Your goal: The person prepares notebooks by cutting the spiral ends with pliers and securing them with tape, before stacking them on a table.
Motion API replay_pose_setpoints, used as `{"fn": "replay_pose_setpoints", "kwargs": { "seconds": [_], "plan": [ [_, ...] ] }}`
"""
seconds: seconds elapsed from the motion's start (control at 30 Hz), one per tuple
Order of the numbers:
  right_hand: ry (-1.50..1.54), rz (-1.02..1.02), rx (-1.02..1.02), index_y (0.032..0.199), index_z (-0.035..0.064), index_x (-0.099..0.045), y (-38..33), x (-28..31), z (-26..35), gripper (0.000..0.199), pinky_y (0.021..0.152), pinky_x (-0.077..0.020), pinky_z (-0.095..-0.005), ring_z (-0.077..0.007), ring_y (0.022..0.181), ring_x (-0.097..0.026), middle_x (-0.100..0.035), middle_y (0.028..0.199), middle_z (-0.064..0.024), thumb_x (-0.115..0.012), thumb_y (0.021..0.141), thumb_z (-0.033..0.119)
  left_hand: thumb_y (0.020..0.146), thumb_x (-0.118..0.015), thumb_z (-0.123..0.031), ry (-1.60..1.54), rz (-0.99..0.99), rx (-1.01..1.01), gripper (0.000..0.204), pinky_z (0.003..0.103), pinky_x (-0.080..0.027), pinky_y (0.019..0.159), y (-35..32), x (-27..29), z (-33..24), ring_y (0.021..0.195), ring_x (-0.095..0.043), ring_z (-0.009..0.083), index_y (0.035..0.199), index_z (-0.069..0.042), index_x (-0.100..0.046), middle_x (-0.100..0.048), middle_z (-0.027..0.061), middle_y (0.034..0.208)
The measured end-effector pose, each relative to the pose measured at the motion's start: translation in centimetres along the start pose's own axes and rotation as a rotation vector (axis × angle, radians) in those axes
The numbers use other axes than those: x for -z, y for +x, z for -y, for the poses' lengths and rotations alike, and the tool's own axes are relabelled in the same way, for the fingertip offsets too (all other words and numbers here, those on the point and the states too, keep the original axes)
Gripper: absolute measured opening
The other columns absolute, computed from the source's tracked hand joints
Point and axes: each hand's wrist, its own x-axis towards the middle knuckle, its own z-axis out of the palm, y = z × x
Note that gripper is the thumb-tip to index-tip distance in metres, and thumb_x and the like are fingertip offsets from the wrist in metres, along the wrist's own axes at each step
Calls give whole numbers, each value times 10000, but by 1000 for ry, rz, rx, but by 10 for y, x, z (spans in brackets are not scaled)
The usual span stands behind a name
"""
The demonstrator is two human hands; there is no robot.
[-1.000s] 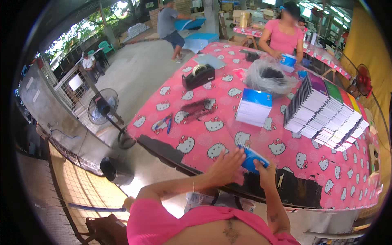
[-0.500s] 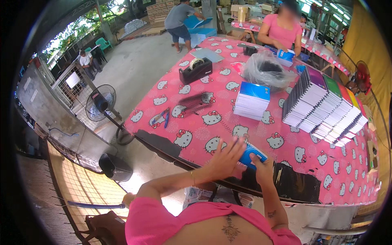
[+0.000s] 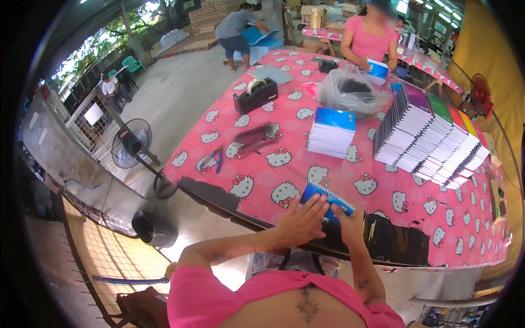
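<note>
A small blue spiral notebook (image 3: 310,192) rests at the near edge of the table, its coil along the far side. My left hand (image 3: 303,220) lies over its cover with fingers stretched out. Gripping the notebook's right end is my right hand (image 3: 348,223), thumb on top; the fingers underneath are hidden. Just beyond is a stack of blue-covered notebooks (image 3: 331,134). A thin loose coil (image 3: 297,173) lies left of that stack, and dark binding coils (image 3: 254,138) are bunched farther left, beside blue-handled pliers (image 3: 219,159).
Rows of bound notebooks (image 3: 421,139) fill the table's right side. A plastic bag of black coils (image 3: 353,93) and a tape dispenser (image 3: 256,96) stand farther back. Across the table (image 3: 377,188), a person (image 3: 372,41) holds a blue notebook stack. A fan (image 3: 131,143) stands at left.
My left hand has come down onto the notebook's cover, its fingers drawn nearer. The notebook has turned, and its coil now shows along the far edge. The person opposite has raised their notebook stack slightly.
</note>
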Motion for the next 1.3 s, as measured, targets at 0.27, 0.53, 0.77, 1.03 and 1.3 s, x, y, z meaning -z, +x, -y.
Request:
{"fn": "replay_pose_setpoints", "kwargs": {
  "seconds": [0.27,0.53,0.77,1.03,1.3],
  "plan": [
    [-82,113,39,1163,5,-691,21,15,-45,240,725,-477,-253,-72,814,-576,-676,926,9,-632,932,33,949,-484,-601,-133,79,18,842,676,-153,1141,-12,-27,-5,1490,-255,399,1510,15,-354,-311,243,1583],
    [-171,257,118,1171,7,-684,38,22,-84,267,755,-494,-279,-93,856,-599,-695,949,-14,-642,910,43,944,-529,-568,-38,235,50,848,653,-140,1164,1,-18,-8,1510,-220,394,1512,30,-334,-273,254,1597],
    [-324,323,154,1153,7,-677,35,19,-69,266,742,-498,-299,-98,831,-608,-708,913,-49,-681,897,77,938,-653,-247,-204,-95,-28,236,618,-222,1167,31,-12,34,1112,-645,260,1116,-92,-650,-684,71,1151],
    [-435,293,166,1196,22,-664,41,20,-69,360,791,-527,-341,-113,882,-637,-748,987,-96,-638,838,16,960,-543,-495,-118,124,-11,782,646,-109,1178,-2,-17,-6,1481,-273,389,1507,23,-332,-308,219,1582],
    [-193,275,127,1238,19,-655,38,15,-72,377,805,-523,-315,-104,882,-639,-745,1002,-118,-683,863,47,994,-529,-401,-32,0,20,601,651,-101,1169,31,-5,6,1421,-372,346,1436,-3,-445,-431,173,1503]
  ]
}}
